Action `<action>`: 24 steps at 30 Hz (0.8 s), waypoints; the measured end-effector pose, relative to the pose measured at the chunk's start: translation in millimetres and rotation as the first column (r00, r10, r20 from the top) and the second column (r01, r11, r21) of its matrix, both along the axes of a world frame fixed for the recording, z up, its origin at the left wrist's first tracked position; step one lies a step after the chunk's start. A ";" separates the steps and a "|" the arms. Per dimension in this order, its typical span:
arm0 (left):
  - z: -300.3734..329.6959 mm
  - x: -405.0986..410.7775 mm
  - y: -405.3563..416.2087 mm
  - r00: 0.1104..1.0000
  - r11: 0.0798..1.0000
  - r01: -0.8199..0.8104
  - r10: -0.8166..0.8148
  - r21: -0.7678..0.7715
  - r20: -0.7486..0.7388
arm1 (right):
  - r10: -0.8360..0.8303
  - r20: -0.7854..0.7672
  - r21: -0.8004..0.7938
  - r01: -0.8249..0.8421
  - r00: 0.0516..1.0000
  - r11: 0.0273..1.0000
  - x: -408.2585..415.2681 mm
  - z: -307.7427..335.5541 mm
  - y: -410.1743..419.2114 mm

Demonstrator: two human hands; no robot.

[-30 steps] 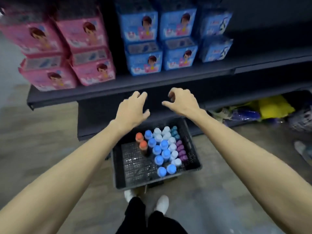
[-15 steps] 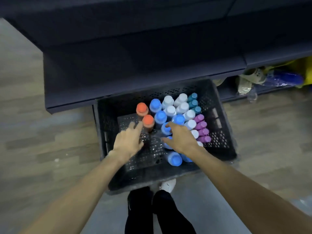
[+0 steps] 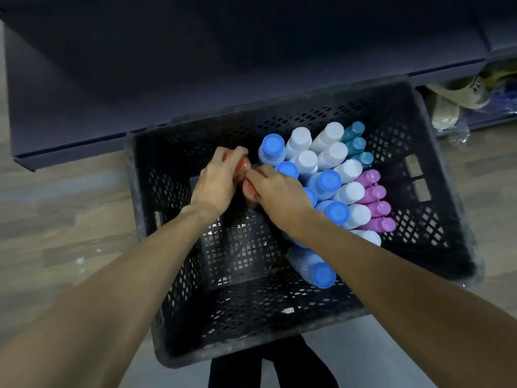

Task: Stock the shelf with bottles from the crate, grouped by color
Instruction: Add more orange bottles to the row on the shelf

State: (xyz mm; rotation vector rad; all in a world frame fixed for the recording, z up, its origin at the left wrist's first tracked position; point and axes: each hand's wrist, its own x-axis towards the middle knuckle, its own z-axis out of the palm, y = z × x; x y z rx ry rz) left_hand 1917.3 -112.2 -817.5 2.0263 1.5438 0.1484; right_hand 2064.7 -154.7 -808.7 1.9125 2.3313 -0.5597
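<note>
Inside the black crate (image 3: 436,191), the left hand (image 3: 215,189) is curled over the cap of one orange-capped bottle (image 3: 242,165), while the right hand (image 3: 279,194) is closed around the cap of a second orange-capped bottle (image 3: 249,190) just beside it, the two hands nearly touching. To the right of the right hand, blue-capped bottles (image 3: 328,182), white-capped bottles (image 3: 333,151), teal-capped bottles (image 3: 356,144) and purple-capped bottles (image 3: 373,193) are packed in rows; beyond both hands, the dark shelf (image 3: 195,79) is seen. No label or writing can be read.
</note>
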 end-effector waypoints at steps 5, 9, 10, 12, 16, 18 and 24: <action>30.1 -8.0 -4.6 1.000 1.000 -0.014 0.014 0.022 0.006 | -0.034 -0.115 -0.058 0.028 0.993 0.998 7.1 37.4 7.0; 100.4 -24.1 -11.1 0.999 0.997 0.030 -0.032 0.064 0.020 | -0.030 -0.191 -0.029 0.025 0.981 0.999 16.2 113.6 12.8; 122.8 -27.8 -11.6 0.999 0.996 0.044 -0.046 0.080 0.023 | -0.014 -0.181 -0.014 0.012 0.983 1.000 18.7 136.7 13.4; 173.6 -34.4 -9.4 0.996 0.991 0.078 -0.081 0.104 0.022 | 0.027 -0.185 0.031 -0.021 0.982 0.999 23.8 189.0 16.2; 299.2 -38.0 -3.8 0.988 0.970 0.150 -0.154 0.191 0.009 | 0.058 -0.253 0.125 -0.027 0.966 0.992 33.9 312.1 24.1; 364.8 -36.2 -2.8 0.984 0.953 0.171 -0.179 0.249 0.009 | 0.086 -0.262 0.190 -0.036 0.961 0.981 37.3 374.9 27.7; 545.4 -30.4 10.6 0.986 0.868 0.116 -0.158 0.483 0.049 | 0.197 -0.159 0.373 -0.126 0.967 0.919 35.6 549.4 44.4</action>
